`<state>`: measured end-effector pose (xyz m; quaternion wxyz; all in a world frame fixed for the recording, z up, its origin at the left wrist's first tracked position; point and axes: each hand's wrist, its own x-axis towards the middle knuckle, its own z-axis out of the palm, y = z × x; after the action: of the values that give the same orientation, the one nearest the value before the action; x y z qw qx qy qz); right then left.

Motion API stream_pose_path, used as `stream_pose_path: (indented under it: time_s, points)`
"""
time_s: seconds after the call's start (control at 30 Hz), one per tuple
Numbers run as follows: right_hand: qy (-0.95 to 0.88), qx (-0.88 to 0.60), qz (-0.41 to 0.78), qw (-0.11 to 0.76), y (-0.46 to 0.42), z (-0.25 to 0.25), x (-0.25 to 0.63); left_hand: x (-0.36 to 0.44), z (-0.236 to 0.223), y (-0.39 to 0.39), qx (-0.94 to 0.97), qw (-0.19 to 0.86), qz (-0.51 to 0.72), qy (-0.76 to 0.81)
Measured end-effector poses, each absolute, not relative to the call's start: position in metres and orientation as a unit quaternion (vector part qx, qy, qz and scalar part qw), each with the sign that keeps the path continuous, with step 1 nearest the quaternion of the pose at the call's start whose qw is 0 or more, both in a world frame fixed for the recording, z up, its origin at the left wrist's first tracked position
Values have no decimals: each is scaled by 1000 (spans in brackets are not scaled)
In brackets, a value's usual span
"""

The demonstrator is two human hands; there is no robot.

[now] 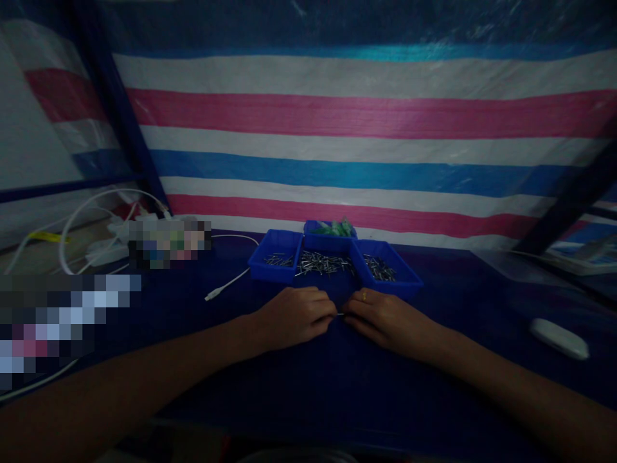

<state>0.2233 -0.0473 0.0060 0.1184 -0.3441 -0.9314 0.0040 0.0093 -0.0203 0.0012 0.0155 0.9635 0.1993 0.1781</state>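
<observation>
My left hand [301,315] and my right hand [378,315] meet over the dark blue table, fingers closed in a pinch. A thin, shiny metal pin [340,314] shows in the small gap between the fingertips; its ends are hidden in the fingers. A ring sits on my right hand. Just beyond the hands lies a loose heap of thin metal pins [322,262]. Blue trays flank it: the left tray [272,273] holds fewer pins, the right tray [409,281] more. Too small and dark to tell is the exact kind of these pins.
Behind the heap, a third blue tray [330,240] holds green plastic-looking packets [340,227]. A white cable with its plug [212,295] lies at left, near tangled white cords [113,241]. A white rounded object [559,339] rests at right. Striped sheeting [337,116] hangs behind.
</observation>
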Motion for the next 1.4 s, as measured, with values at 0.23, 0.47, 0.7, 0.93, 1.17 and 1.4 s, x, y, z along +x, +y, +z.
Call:
stream_pose_path:
  time_s: [0.23,0.47,0.7,0.93,1.17,1.4]
  points:
    - [-933,-342,-1,111,-49,7,221,10,2,-21,962,23,179,202]
    - [-931,-344,5,121,-50,8,221,10,4,-23,959,8,166,231]
    - [-930,-349,1,114,-50,8,221,11,2,-22,959,-6,137,247]
    - [-930,-349,3,112,-50,8,221,10,3,-22,960,-9,133,247]
    - [-932,-343,9,114,-51,10,220,11,5,-25,956,-18,171,239]
    - [-936,-331,16,115,-52,11,219,11,6,-27,959,-11,202,197]
